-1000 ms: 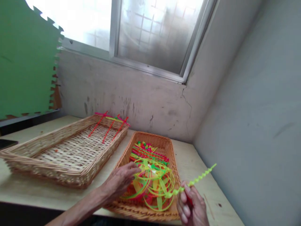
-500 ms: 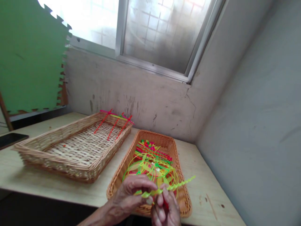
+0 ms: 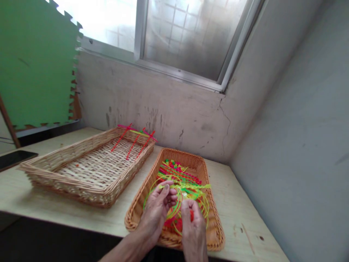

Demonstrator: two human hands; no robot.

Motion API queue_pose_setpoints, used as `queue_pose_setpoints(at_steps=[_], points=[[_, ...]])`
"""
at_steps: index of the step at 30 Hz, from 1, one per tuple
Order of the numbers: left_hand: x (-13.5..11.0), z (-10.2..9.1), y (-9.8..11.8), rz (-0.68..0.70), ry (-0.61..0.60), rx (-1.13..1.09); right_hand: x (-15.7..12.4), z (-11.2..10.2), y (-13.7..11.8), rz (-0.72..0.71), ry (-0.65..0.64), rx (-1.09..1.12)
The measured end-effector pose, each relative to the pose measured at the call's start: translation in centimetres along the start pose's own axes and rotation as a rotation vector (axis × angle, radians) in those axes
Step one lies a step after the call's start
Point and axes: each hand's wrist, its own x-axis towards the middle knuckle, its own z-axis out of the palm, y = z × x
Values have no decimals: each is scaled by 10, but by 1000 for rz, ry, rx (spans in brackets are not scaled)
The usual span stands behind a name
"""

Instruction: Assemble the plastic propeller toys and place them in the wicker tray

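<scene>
- Left hand [image 3: 158,207]: fingers [image 3: 171,193] drawn into a narrow pinch on one end of a lime-green serrated cable tie [image 3: 197,186], the strip running right across the basket.
- Right hand [image 3: 193,229]: fingers curled in tight, just below that strip and among the looped ties; any hold hidden behind the fingers, so no telling what they grip, if anything.
- Both hands low over the near half of an orange rattan basket [image 3: 135,214], inside its rim.
- Bulk of the work in that basket: a packed bundle of red, pink and green cable ties [image 3: 177,171] at the far end, yellow-green loops [image 3: 177,211] and more red ties nearer the hands.
- Only a small group of red, pink and yellow cable ties [image 3: 133,143] across the far end of a wide wicker tray [image 3: 54,160], to the left of the basket.
- Tray corner and basket corner close together at the far end, the gap between them widening toward the person.
- Near rim of the basket almost at the front edge of the pale wooden table [image 3: 240,203].
- Strip of tabletop between the basket's right rim and a grey side wall [image 3: 286,145], the likeliest room for the long tie's free end.
- Black phone [image 3: 16,159] at the table's left edge, beyond the tray.
</scene>
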Motion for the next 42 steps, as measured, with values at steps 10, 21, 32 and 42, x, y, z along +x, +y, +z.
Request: queue_pose_setpoints(at_steps=[10, 21, 32, 42], points=[[-10, 17, -7, -354, 143, -406, 4, -8, -16, -547, -89, -688], [-14, 10, -6, -308, -19, -148, 27, -66, 16, -650, -235, -958], [-16, 19, -26, -348, -10, -238, -17, -31, 1, -9, -32, -22], [-29, 19, -22, -310, -218, -86, -20, -26, 21, 72, -22, 141]])
